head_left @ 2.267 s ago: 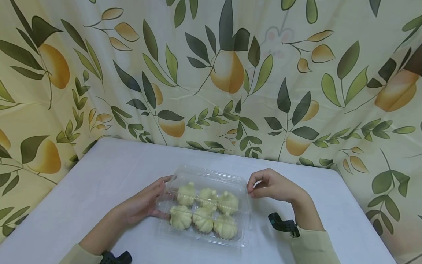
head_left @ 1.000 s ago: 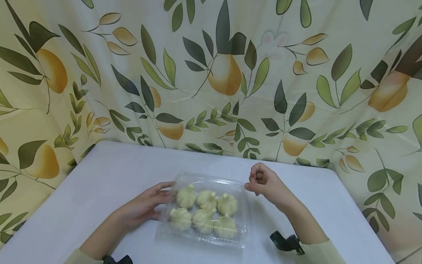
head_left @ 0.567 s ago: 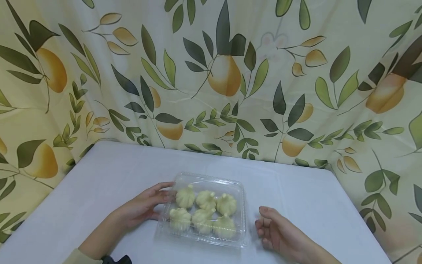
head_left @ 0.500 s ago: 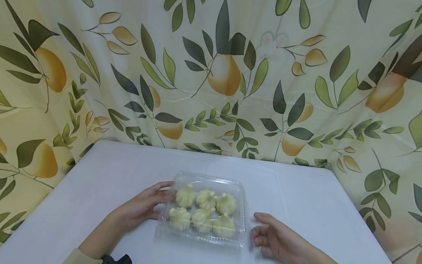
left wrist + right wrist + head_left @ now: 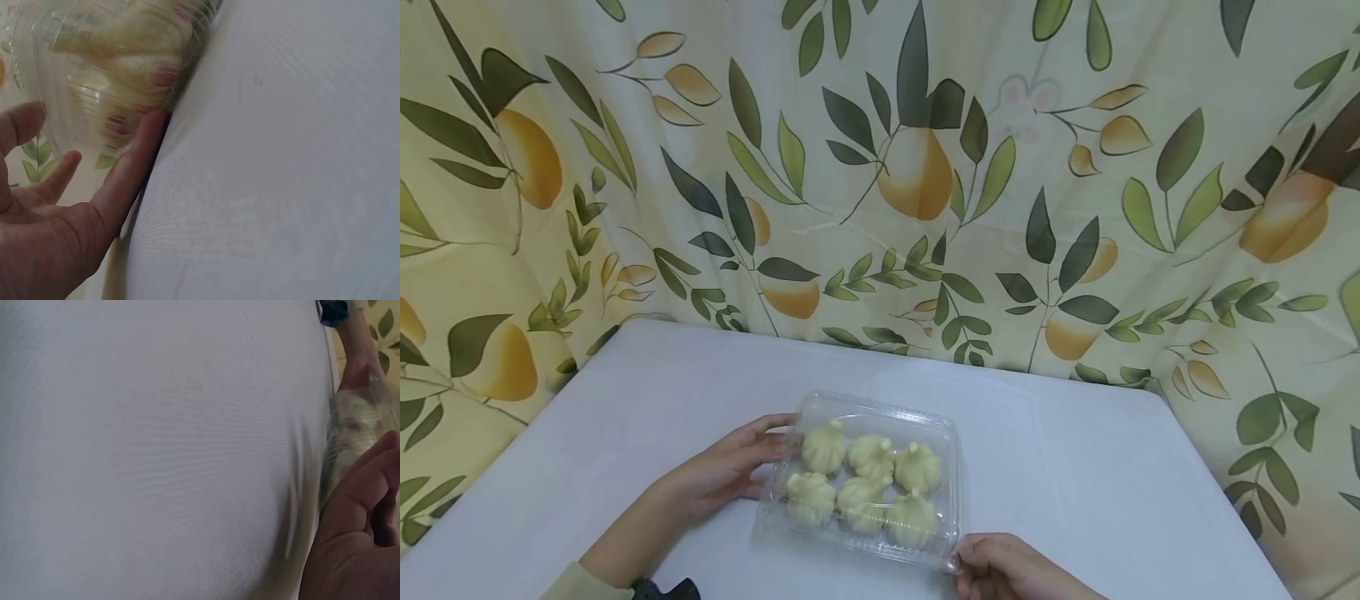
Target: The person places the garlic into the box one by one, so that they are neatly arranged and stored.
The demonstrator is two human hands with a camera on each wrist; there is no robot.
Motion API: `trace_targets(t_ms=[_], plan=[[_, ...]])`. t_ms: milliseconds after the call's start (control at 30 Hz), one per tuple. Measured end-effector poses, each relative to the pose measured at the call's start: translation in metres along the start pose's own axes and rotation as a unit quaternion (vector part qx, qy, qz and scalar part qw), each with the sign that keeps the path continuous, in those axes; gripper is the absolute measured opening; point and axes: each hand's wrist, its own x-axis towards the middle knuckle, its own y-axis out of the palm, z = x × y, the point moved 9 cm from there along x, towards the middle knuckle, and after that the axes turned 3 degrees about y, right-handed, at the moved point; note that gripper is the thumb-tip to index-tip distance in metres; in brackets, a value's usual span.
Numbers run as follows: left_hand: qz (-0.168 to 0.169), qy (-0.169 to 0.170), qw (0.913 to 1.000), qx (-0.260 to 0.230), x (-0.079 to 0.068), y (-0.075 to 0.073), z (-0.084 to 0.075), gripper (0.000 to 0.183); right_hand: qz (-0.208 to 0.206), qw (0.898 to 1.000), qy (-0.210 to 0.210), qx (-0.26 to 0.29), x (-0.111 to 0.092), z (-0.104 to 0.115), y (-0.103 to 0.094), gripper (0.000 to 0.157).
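A clear plastic clamshell box (image 5: 857, 406) sits on the white table with its lid down. Several pale, garlic-bulb-shaped pieces (image 5: 861, 502) lie inside in two rows; from the side, in the left wrist view, they show reddish patches (image 5: 164, 74). My left hand (image 5: 730, 467) steadies the box's left side, its fingers fairly straight and spread, one low along the table. At the near right corner, my right hand (image 5: 1011, 568) pinches the lid edge between thumb and curled fingers. In the right wrist view, that right hand (image 5: 356, 531) hides part of the box.
The white-covered table (image 5: 1097, 467) extends around the box on all sides. Behind it hangs a curtain (image 5: 850, 167) printed with fruit and leaves. A black wrist strap (image 5: 666, 590) shows at my left sleeve.
My right hand has come from the box's far right corner down to its near right corner, and now pinches there. The lid has gone from slightly raised to flat. The left hand stays.
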Motion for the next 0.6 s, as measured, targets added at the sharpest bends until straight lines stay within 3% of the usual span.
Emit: trace_targets(t_ms=[233,400,500,600], plan=[[-0.011,-0.004,0.9999,0.010,-0.005,0.000,0.000,0.061,-0.033,0.999,-0.013,-0.025,0.004,0.001,-0.001,0.025],[-0.019,-0.015,0.9962,0.083,-0.017,-0.004,-0.001,0.058,-0.052,0.998,-0.017,-0.022,0.004,0.001,0.000,0.025],[0.004,-0.024,0.9935,0.111,-0.026,-0.002,-0.001,0.046,-0.062,0.998,-0.014,-0.016,0.003,-0.001,0.001,0.025],[0.058,-0.030,0.9924,0.105,-0.037,0.007,0.001,0.031,-0.073,0.997,-0.013,-0.007,0.002,-0.004,0.000,0.024]])
